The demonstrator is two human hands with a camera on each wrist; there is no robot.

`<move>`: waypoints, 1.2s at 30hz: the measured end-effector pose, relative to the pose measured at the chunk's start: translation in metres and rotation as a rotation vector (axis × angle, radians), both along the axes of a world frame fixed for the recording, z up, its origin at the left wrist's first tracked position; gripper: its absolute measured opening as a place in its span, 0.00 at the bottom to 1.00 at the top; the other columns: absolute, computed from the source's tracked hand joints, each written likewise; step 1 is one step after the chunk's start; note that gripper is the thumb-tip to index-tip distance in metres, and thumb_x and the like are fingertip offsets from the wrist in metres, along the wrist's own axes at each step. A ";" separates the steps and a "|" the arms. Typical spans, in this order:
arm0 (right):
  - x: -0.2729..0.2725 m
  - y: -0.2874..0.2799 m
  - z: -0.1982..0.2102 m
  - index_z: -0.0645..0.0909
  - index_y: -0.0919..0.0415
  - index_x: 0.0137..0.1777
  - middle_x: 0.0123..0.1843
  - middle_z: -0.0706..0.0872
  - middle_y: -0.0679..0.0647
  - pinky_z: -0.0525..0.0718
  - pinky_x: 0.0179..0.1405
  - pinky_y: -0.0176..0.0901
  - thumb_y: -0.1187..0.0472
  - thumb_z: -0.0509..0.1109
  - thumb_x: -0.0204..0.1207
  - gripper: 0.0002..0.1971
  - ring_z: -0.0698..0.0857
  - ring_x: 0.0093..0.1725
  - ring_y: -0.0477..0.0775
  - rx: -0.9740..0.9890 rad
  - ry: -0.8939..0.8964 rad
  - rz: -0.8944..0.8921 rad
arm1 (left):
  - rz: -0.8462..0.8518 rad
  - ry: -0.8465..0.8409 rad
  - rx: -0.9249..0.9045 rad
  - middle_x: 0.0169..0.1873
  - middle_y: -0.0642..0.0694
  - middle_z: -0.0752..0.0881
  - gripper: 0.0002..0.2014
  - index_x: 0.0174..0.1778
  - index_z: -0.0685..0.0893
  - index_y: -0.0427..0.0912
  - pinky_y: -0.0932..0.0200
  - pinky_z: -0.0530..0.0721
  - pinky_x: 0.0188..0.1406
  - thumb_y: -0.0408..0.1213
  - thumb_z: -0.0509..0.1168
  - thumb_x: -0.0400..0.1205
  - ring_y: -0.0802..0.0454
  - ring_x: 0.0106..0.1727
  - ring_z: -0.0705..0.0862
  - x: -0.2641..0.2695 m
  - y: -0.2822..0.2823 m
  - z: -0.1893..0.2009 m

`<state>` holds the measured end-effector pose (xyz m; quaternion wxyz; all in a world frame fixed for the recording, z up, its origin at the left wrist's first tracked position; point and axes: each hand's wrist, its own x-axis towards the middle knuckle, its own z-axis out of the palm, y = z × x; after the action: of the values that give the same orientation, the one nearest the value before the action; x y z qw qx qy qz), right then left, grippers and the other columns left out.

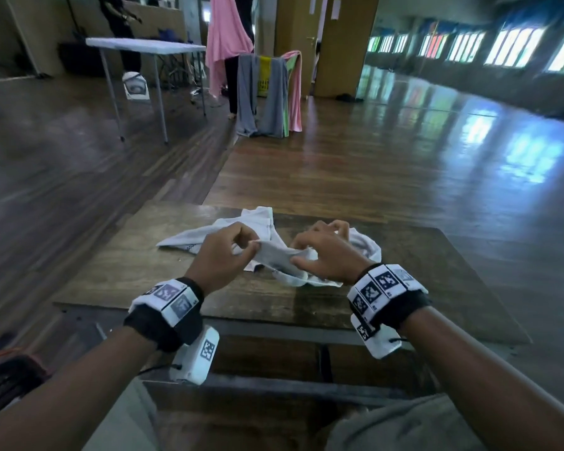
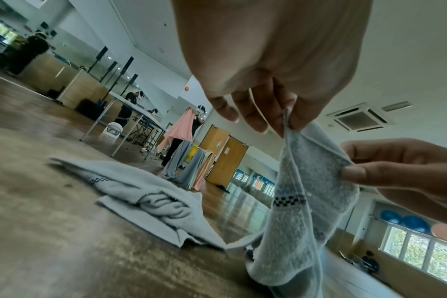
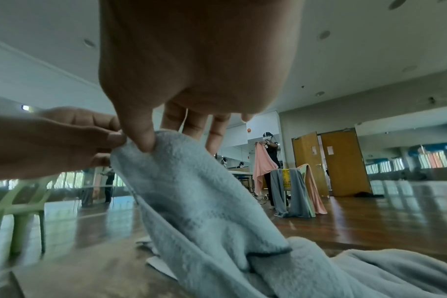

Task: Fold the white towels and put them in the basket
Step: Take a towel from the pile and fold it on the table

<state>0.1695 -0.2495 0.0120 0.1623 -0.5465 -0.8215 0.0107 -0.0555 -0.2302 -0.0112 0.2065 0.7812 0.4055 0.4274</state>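
- Both hands pinch one towel's (image 1: 282,260) edge above the table (image 1: 144,271): left hand (image 1: 223,252), right hand (image 1: 323,252).
- Best practice, arguably: slide grips apart to the corners, then shake flat.
- No basket shows nearby.

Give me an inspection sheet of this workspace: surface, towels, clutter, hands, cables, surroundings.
Surface: dark wooden table, worn top.
Job's things: one white towel lifted between both hands; a second towel lies crumpled behind it on the table. No basket seen on the table.
Clutter: nothing seen.
Grippers: left hand pinches the lifted towel's edge; right hand pinches it close beside.
Cables: thin black cords at the wrist cameras.
Surroundings: wooden hall floor, white folding table, a rack draped with grey and pink cloths, a person holding a pink cloth.
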 end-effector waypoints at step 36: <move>0.096 -0.035 0.080 0.83 0.46 0.49 0.49 0.86 0.45 0.53 0.66 0.52 0.52 0.68 0.76 0.05 0.78 0.60 0.48 0.194 -0.295 -0.310 | 0.106 0.203 0.200 0.37 0.50 0.86 0.00 0.43 0.85 0.42 0.61 0.73 0.42 0.33 0.69 0.78 0.52 0.41 0.82 -0.067 0.020 0.081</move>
<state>0.2655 -0.2845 0.0923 0.0919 -0.6438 -0.7397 -0.1731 -0.1226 -0.2097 0.0702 0.0628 0.8146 0.4204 0.3947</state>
